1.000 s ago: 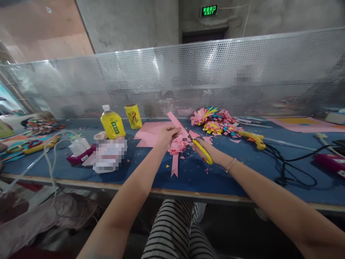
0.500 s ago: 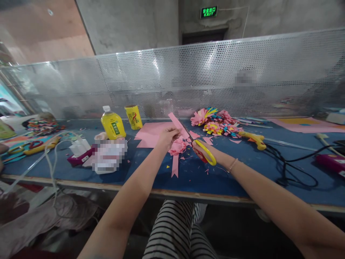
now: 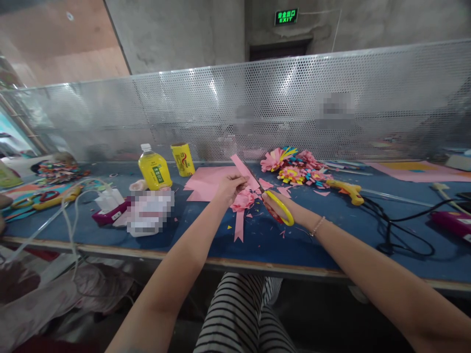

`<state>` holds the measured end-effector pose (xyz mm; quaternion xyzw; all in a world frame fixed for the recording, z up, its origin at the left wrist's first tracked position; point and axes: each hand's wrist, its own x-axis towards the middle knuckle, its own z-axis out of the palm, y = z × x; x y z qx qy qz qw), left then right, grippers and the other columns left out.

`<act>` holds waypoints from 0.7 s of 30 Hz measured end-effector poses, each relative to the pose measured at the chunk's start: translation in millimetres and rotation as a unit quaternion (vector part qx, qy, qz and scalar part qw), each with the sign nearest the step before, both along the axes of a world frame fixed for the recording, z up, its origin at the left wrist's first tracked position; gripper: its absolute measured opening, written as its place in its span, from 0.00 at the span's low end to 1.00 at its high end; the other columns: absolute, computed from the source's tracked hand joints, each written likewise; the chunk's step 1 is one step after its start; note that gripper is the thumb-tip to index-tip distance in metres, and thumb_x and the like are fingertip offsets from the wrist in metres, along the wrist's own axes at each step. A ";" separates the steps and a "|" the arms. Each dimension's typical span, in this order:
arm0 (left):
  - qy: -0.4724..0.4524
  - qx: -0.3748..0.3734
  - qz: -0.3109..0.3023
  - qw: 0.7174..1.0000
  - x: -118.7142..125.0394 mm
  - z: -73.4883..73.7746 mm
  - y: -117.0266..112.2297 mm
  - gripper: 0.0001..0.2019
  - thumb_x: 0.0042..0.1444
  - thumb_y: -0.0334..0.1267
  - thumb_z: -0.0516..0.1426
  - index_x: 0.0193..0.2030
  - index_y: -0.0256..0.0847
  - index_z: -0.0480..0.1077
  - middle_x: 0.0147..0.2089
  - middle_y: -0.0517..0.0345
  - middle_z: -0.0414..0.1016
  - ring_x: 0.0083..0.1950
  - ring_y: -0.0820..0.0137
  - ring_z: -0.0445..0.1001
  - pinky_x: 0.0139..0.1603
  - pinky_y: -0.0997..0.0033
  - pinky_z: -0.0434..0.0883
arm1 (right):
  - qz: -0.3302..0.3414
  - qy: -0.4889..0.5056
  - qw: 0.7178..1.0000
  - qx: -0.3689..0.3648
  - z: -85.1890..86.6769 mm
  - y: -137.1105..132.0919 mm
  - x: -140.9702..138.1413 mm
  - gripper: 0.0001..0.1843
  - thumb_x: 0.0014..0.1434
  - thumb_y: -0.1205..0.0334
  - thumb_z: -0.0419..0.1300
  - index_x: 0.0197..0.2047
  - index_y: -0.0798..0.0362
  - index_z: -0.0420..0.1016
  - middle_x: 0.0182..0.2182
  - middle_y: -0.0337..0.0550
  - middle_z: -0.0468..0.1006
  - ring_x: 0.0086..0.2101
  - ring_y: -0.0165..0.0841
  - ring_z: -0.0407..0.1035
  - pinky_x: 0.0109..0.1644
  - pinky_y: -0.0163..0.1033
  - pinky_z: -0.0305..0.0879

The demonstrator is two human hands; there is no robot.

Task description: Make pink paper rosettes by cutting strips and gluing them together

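Over the middle of the table, my left hand (image 3: 231, 186) is closed on a pink paper strip (image 3: 243, 169) that slants up and away from the fingers. My right hand (image 3: 271, 202) grips a pair of scissors (image 3: 284, 212) with yellow and red handles. Their dark blades point up and left, close to the strip; whether they touch it I cannot tell. Beneath my hands lies a pink paper flower (image 3: 243, 200), partly hidden by the left fingers. A pink strip with a notched end (image 3: 239, 226) extends from the flower toward me.
Pink paper sheets (image 3: 204, 182) lie behind my left hand, with scraps around. Colourful paper flowers (image 3: 290, 166) and a yellow glue gun (image 3: 348, 190) with a black cord are at right. At left stand a yellow bottle (image 3: 154, 169), a yellow can (image 3: 183, 159) and a purple-sided power strip (image 3: 110, 211).
Almost nothing differs. The scissor handles in my right hand have shifted very slightly left, while my left hand keeps its hold on the paper strip.
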<state>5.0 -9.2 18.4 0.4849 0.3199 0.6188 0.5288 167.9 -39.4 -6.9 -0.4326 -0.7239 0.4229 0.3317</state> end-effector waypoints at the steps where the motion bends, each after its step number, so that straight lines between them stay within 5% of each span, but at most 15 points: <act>1: -0.002 -0.002 -0.001 1.000 -0.2 0.0 0.4 0.07 0.32 0.32 0.63 0.19 0.33 0.68 0.16 0.62 0.65 0.18 0.82 0.62 0.20 0.80 0.59 | -0.004 -0.005 1.000 0.007 0.9 -1.3 -0.4 0.22 0.54 0.41 0.44 0.22 0.51 0.53 0.09 0.30 0.54 0.09 0.22 0.48 0.11 0.30 0.46; 8: -0.015 -0.004 -0.010 1.000 -2.0 -1.3 3.8 0.08 0.31 0.30 0.63 0.20 0.32 0.68 0.16 0.63 0.65 0.18 0.83 0.62 0.20 0.82 0.59 | 0.007 0.009 0.999 0.037 -4.9 3.7 1.4 0.21 0.51 0.41 0.48 0.26 0.52 0.55 0.11 0.28 0.55 0.09 0.21 0.50 0.11 0.29 0.48; 14: -0.007 -0.020 -0.015 1.000 -0.9 -0.9 2.3 0.07 0.32 0.30 0.63 0.19 0.32 0.68 0.16 0.63 0.66 0.18 0.83 0.62 0.20 0.82 0.60 | 0.078 0.036 0.996 -0.027 -10.5 14.1 9.1 0.26 0.50 0.35 0.45 0.21 0.52 0.54 0.10 0.30 0.57 0.09 0.22 0.51 0.11 0.30 0.49; 21: 0.013 -0.018 -0.021 1.000 1.6 0.7 -2.7 0.07 0.33 0.29 0.63 0.18 0.32 0.67 0.16 0.63 0.66 0.17 0.83 0.62 0.20 0.81 0.60 | 0.077 0.053 0.994 -0.052 -1.4 5.0 4.6 0.28 0.49 0.33 0.43 0.19 0.51 0.52 0.08 0.30 0.55 0.09 0.23 0.50 0.10 0.31 0.48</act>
